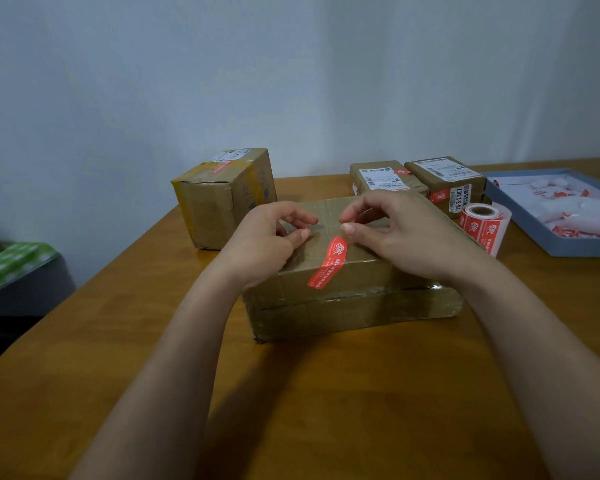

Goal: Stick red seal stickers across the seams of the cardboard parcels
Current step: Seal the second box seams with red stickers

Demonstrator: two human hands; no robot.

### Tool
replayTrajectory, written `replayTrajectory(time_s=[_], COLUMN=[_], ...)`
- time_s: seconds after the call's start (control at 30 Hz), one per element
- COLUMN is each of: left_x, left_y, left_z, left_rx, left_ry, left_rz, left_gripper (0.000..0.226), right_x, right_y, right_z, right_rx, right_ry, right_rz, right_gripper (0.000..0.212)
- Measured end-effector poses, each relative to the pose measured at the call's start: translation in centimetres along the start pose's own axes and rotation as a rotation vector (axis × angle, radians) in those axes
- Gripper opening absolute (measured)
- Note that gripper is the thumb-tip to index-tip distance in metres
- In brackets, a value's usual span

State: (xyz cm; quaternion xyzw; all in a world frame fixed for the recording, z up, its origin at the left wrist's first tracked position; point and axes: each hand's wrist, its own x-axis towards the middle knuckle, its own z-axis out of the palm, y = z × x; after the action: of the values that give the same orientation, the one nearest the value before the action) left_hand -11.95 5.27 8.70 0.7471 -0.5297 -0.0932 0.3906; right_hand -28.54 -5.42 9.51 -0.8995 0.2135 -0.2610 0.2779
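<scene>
A flat brown cardboard parcel (pixel 354 306) wrapped in clear tape lies in the middle of the table. A red seal sticker (pixel 328 263) runs over its top front edge and down the front face. My left hand (pixel 267 240) and my right hand (pixel 402 230) hover over the parcel's top, fingers curled, fingertips close together just above the sticker's upper end. Neither hand holds anything that I can see. A roll of red seal stickers (pixel 482 225) stands to the right of the parcel.
A taller parcel (pixel 222 195) with a red sticker on top stands at the back left. Two small parcels (pixel 381 180) (pixel 447 181) sit at the back right, each with a sticker. A blue tray (pixel 534 233) of peeled backing paper lies at the far right. The wooden table (pixel 291 393) ends at the left.
</scene>
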Motion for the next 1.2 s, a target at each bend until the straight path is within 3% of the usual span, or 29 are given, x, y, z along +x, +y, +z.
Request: replayTrajectory(time_s=[0.13, 0.47, 0.67, 0.77, 1.03, 1.2], left_x=[-0.1, -0.1, -0.4, -0.6, -2.0, -2.1], left_y=[0.1, 0.3, 0.5, 0.5, -0.8, -0.6], left_z=[0.0, 0.1, -0.5, -0.5, -1.1, -0.9], left_rx=[0.016, 0.023, 0.057, 0.094, 0.137, 0.144], left_ry=[0.000, 0.002, -0.079, -0.042, -0.050, -0.059], left_rz=[-0.011, -0.008, 0.001, 0.042, 0.108, 0.131], left_gripper=[0.022, 0.022, 0.020, 0.019, 0.023, 0.023], right_x=[0.0, -0.4, -0.8, -1.4, -3.3, -3.9], right_y=[0.2, 0.6, 0.2, 0.0, 1.2, 1.1], right_z=[0.6, 0.9, 1.2, 1.5, 3.1, 4.0], right_rx=[-0.135, -0.015, 0.010, -0.004, -0.118, -0.059], right_ry=[0.002, 0.072, 0.097, 0.104, 0.278, 0.407], right_rz=[-0.027, -0.039, -0.092, -0.130, -0.264, -0.307], right_gripper=[0.021, 0.005, 0.007, 0.006, 0.013, 0.016])
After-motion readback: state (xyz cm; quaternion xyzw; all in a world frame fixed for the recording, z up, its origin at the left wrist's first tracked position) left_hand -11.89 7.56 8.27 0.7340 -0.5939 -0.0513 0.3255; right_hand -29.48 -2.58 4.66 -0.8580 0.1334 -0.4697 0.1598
